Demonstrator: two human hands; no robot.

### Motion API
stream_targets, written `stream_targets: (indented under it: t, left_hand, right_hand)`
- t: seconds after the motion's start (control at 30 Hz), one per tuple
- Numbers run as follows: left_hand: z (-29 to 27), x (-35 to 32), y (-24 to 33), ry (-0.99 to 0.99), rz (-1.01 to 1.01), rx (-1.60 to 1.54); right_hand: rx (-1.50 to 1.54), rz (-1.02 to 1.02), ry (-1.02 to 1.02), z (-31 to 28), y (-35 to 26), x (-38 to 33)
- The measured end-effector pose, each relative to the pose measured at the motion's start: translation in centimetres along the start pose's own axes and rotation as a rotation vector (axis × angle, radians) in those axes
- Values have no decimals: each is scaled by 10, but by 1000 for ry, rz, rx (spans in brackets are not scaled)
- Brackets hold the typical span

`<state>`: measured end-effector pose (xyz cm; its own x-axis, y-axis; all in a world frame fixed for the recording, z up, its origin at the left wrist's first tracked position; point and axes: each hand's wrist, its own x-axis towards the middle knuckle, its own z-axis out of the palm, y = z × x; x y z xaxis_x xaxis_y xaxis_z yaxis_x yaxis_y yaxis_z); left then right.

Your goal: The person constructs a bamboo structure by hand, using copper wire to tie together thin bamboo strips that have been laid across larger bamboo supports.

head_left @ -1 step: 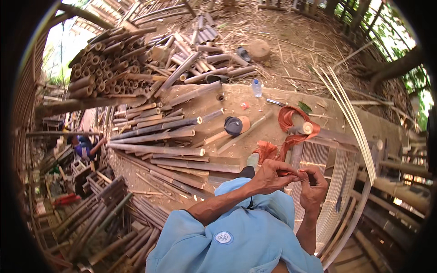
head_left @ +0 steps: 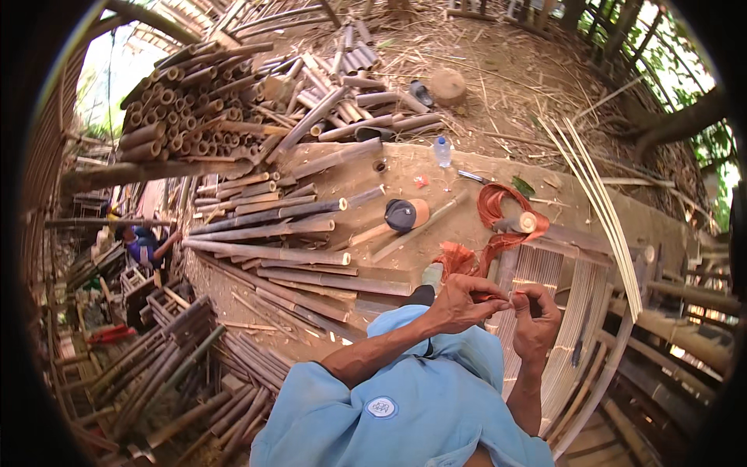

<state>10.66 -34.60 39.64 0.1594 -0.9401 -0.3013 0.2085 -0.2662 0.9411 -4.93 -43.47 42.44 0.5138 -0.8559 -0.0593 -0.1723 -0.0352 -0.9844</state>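
Observation:
My left hand (head_left: 464,305) and my right hand (head_left: 537,321) meet in front of my blue shirt, fingertips almost touching. The left fingers are pinched on a thin red strip (head_left: 484,296), mostly hidden by the hand. My right thumb and forefinger are pressed together beside it; what they pinch is too small to make out. Just beyond the hands lies a bundle of red plastic strips (head_left: 457,257), and more red strips (head_left: 490,204) loop around the end of a bamboo pole (head_left: 527,222). Slatted bamboo panels (head_left: 580,307) lie under and beside my right hand.
Cut bamboo poles (head_left: 272,258) fan out at the left, with a large bamboo stack (head_left: 175,109) behind. A cap (head_left: 401,215), a plastic bottle (head_left: 442,152) and a wood block (head_left: 447,87) lie ahead. Long pale strips (head_left: 603,202) lean at the right. Another person (head_left: 144,247) sits far left.
My hands stay in nearly the same place, with a slight shift of the right fingers. Less of the red strip shows between them. The person at far left has moved a little.

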Motion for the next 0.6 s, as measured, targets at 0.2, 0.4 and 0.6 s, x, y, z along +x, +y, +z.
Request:
stream_targets:
  t: [0.2,0.4,0.6]
  left_hand:
    - [10,-22,-11,308,195,-100]
    - [-30,-37,-29,350,-121,-213]
    - [-10,-9,-30,68,-27,-330]
  right_hand:
    - [769,152,-25,-11,18,30]
    - [-57,19,126,-90,56,38]
    - [-513,716,-469,-87,208,-55]
